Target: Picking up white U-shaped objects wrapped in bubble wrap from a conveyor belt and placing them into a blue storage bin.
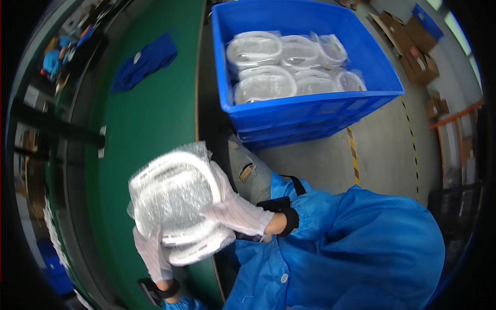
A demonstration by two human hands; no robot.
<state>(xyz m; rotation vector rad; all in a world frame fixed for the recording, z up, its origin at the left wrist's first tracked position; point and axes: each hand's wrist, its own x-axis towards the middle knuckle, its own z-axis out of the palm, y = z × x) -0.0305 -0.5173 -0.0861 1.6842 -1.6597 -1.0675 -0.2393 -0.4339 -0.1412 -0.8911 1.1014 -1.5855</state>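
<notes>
Between my two hands is a small stack of white oval plastic frames (178,194), wrapped in clear, crinkled film. My left hand (150,250), in a pale striped glove, grips the stack's near left edge. Gloved the same way, my right hand (232,206) holds its right side, the thumb lying over the top piece. The stack is over the edge of a green-topped table (134,116); whether it touches the surface I cannot tell. Some fingers are hidden beneath or behind the frames.
Ahead to the right stands a deep blue bin (310,106) with several similar wrapped white frames (266,85) inside. A dark blue cloth (147,62) lies on the far part of the table. Cardboard boxes (418,67) and an orange rack (457,116) are at the right.
</notes>
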